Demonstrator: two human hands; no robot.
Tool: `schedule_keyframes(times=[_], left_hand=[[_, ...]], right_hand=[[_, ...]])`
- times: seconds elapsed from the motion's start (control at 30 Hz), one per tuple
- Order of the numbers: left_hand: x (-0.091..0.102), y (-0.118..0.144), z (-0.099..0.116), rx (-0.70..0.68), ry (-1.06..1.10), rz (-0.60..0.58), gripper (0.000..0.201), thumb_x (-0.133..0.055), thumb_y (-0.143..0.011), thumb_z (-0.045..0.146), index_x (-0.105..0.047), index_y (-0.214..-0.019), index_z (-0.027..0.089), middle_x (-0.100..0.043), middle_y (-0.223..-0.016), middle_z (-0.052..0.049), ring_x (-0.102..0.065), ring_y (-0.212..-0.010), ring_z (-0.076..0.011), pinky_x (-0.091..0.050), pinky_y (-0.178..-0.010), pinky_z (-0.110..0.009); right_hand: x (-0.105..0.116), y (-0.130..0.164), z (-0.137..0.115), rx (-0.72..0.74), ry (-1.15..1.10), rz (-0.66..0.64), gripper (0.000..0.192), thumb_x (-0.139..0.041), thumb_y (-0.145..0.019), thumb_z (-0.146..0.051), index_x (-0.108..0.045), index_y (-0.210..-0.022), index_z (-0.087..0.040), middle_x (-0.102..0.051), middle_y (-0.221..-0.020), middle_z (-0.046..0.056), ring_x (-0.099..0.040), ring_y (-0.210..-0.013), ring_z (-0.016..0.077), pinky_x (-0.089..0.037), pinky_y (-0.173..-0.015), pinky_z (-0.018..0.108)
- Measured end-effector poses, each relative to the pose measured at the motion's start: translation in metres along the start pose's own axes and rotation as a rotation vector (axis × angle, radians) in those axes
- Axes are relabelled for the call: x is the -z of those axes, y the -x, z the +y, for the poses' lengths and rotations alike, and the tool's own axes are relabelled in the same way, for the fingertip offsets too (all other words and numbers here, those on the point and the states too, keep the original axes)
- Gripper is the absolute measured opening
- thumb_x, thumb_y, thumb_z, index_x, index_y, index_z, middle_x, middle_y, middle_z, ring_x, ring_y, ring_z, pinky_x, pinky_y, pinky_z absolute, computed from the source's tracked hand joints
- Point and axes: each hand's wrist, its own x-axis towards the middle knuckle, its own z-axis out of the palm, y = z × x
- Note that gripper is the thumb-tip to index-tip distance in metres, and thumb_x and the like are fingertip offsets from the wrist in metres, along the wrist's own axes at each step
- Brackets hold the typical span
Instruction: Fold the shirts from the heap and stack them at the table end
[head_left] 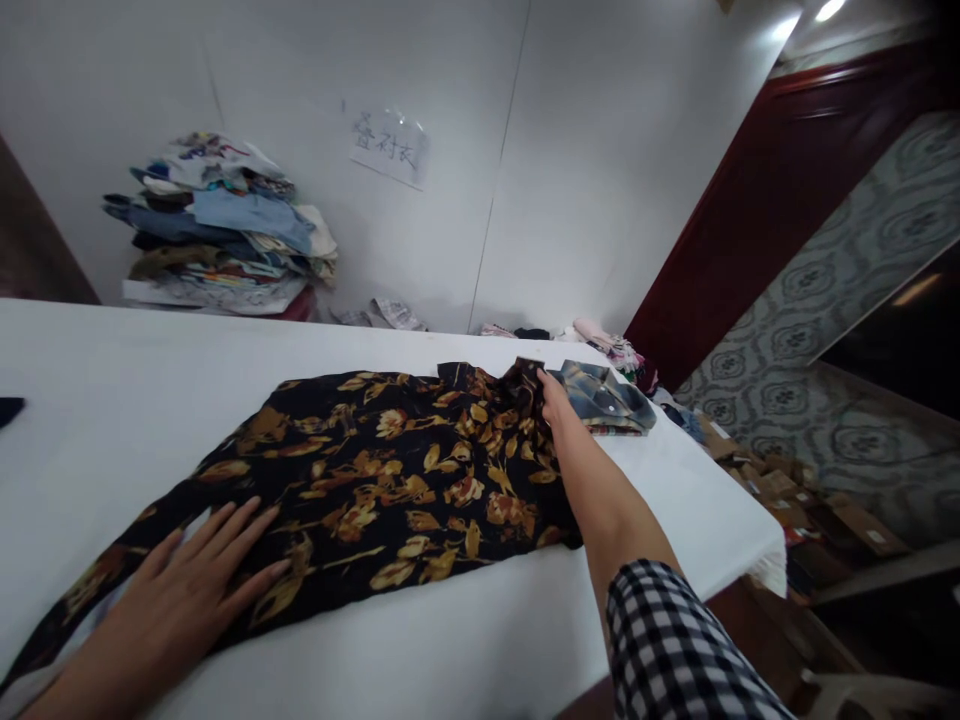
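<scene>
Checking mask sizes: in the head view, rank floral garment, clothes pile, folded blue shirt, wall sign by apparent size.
1. Floral garment
2. Clothes pile
Folded blue shirt and wall sign: too alike to rank, both smallest.

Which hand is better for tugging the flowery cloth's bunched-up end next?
Probably the right hand: it grips the bunched end of the black floral garment, while the left hand lies flat near the opposite end.

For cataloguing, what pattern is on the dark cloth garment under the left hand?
The dark cloth garment has a golden-brown floral pattern, seen in the head view.
</scene>
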Motion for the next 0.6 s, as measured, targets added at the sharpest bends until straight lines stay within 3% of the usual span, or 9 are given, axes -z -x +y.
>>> schedule_keyframes(times=[0.07, 0.13, 0.2, 0.3, 0.37, 0.43, 0.53, 0.6], left_hand=[[0.008, -0.001, 0.009, -0.015, -0.053, 0.052, 0.049, -0.037, -0.072, 0.032, -0.069, -0.104, 0.050, -0.042, -0.145, 0.010, -0.020, -0.143, -0.0323, -0.015, -0.112, -0.062], [0.017, -0.003, 0.017, -0.020, -0.066, 0.065, 0.050, -0.035, -0.073, 0.029, -0.071, -0.103, 0.046, -0.046, -0.144, 0.006, -0.023, -0.142, -0.0330, -0.016, -0.111, -0.062], [0.028, -0.005, 0.025, -0.015, -0.053, 0.047, 0.050, -0.033, -0.074, 0.029, -0.073, -0.101, 0.042, -0.048, -0.143, 0.003, -0.024, -0.142, -0.0342, -0.017, -0.110, -0.063], [0.042, -0.008, 0.036, 0.006, -0.035, -0.001, 0.049, -0.032, -0.077, 0.030, -0.074, -0.102, 0.037, -0.049, -0.143, 0.000, -0.023, -0.142, -0.0358, -0.018, -0.109, -0.063], [0.048, -0.009, 0.043, 0.023, -0.027, -0.024, 0.048, -0.032, -0.079, 0.030, -0.073, -0.103, 0.034, -0.049, -0.143, -0.001, -0.023, -0.142, -0.0369, -0.017, -0.109, -0.063], [0.051, -0.011, 0.047, 0.032, -0.019, -0.029, 0.047, -0.032, -0.081, 0.030, -0.073, -0.104, 0.033, -0.048, -0.145, -0.003, -0.022, -0.142, -0.0385, -0.016, -0.109, -0.064], [0.051, -0.016, 0.050, 0.053, 0.028, -0.022, 0.046, -0.034, -0.084, 0.034, -0.069, -0.114, 0.029, -0.044, -0.147, -0.007, -0.022, -0.142, -0.0382, -0.015, -0.110, -0.063], [0.054, -0.021, 0.049, 0.140, 0.110, -0.043, 0.052, -0.036, -0.085, 0.044, -0.061, -0.126, 0.025, -0.043, -0.147, -0.011, -0.026, -0.141, -0.0359, -0.018, -0.112, -0.060]], right_hand=[[-0.018, 0.024, -0.012, 0.211, 0.065, -0.159, 0.030, -0.050, -0.092, -0.032, -0.062, -0.118, -0.022, -0.072, -0.103, 0.002, -0.067, -0.090, 0.0149, -0.053, -0.086, 0.031], [-0.037, 0.063, -0.010, 0.550, 0.287, -0.419, 0.025, -0.056, -0.088, -0.032, -0.069, -0.108, -0.022, -0.070, -0.109, 0.002, -0.064, -0.102, 0.0157, -0.047, -0.098, 0.033], [-0.051, 0.113, 0.007, 0.867, 0.577, -0.696, 0.024, -0.059, -0.086, -0.034, -0.071, -0.104, -0.024, -0.066, -0.119, 0.002, -0.059, -0.112, 0.0167, -0.040, -0.104, 0.034], [-0.058, 0.183, 0.045, 1.079, 0.927, -0.970, 0.033, -0.062, -0.085, -0.041, -0.069, -0.113, -0.025, -0.057, -0.133, 0.007, -0.051, -0.125, 0.0223, -0.037, -0.107, 0.039], [-0.055, 0.215, 0.067, 1.077, 1.053, -0.983, 0.049, -0.063, -0.083, -0.047, -0.061, -0.125, -0.022, -0.050, -0.141, 0.012, -0.044, -0.131, 0.0282, -0.035, -0.107, 0.047], [-0.049, 0.231, 0.080, 1.034, 1.083, -0.908, 0.057, -0.061, -0.084, -0.050, -0.055, -0.132, -0.020, -0.046, -0.144, 0.015, -0.039, -0.135, 0.0306, -0.034, -0.107, 0.051], [-0.036, 0.240, 0.088, 0.986, 1.042, -0.778, 0.054, -0.057, -0.087, -0.049, -0.053, -0.134, -0.020, -0.045, -0.145, 0.015, -0.037, -0.137, 0.0284, -0.031, -0.109, 0.050], [-0.027, 0.243, 0.091, 0.964, 1.024, -0.698, 0.050, -0.056, -0.089, -0.044, -0.054, -0.133, -0.021, -0.047, -0.143, 0.014, -0.037, -0.137, 0.0270, -0.030, -0.110, 0.049]])
